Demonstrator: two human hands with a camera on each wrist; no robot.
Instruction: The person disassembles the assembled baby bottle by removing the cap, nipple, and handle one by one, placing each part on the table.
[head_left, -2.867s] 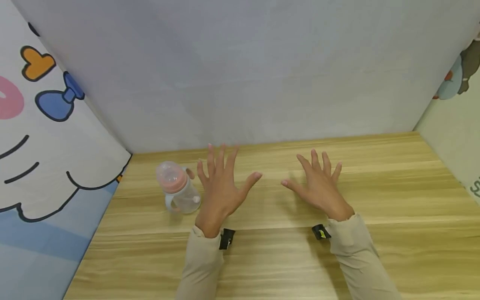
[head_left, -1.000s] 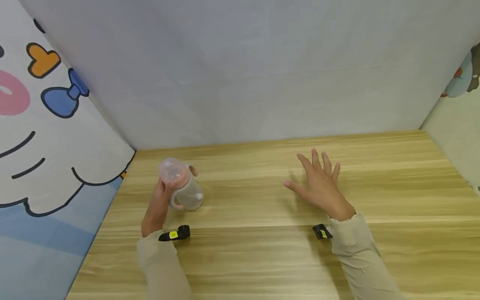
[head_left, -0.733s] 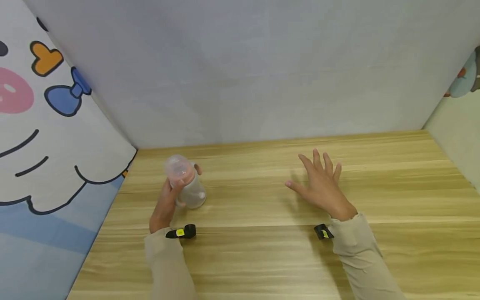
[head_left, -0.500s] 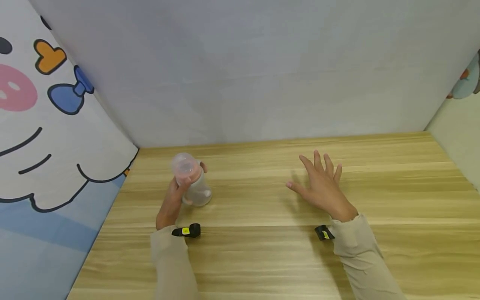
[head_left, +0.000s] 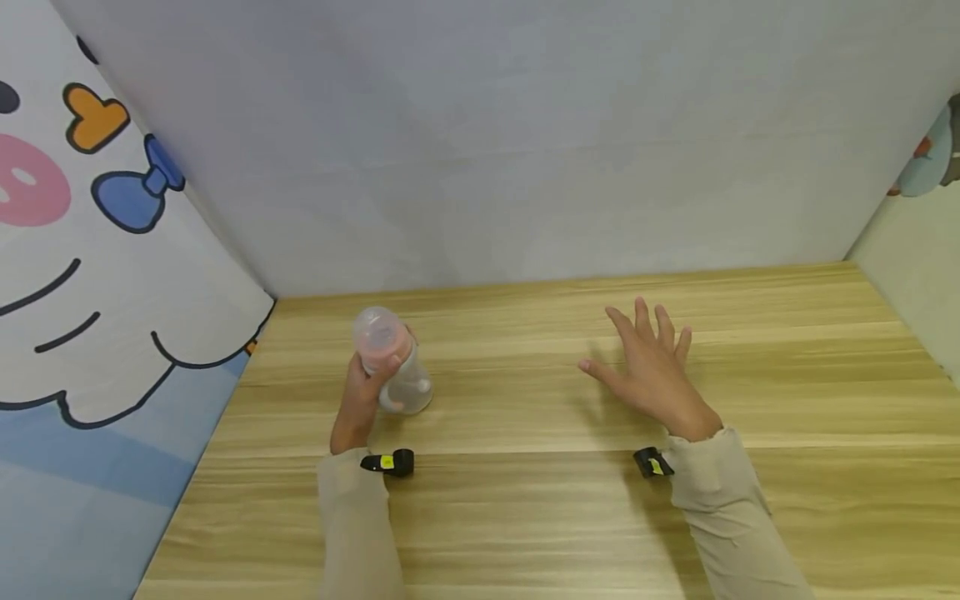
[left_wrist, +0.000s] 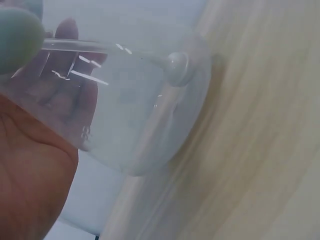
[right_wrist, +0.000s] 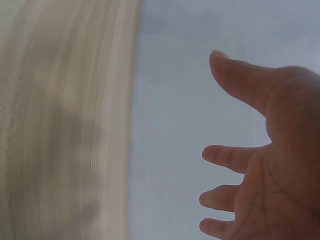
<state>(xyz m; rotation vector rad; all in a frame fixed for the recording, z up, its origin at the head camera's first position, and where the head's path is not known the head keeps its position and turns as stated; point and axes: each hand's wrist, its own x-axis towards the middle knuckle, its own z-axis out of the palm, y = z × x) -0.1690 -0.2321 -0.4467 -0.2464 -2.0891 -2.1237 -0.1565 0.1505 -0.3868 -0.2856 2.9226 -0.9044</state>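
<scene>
Gripping a clear, capped bottle (head_left: 410, 383) between thumb and fingers of the left hand (head_left: 362, 396), above or on the table (head_left: 525, 500) (cannot tell which); spreading the empty right hand (head_left: 656, 382) wide, well apart. Might tip or slip if pinched loosely so high.

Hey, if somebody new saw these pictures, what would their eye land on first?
Probably the big cartoon, with its pink snout and blue bow, at the left of the head view. Then the pink-topped bottle, held by the left hand at the left part of the table. The right hand, fingers spread, hovers above the table farther right.
</scene>
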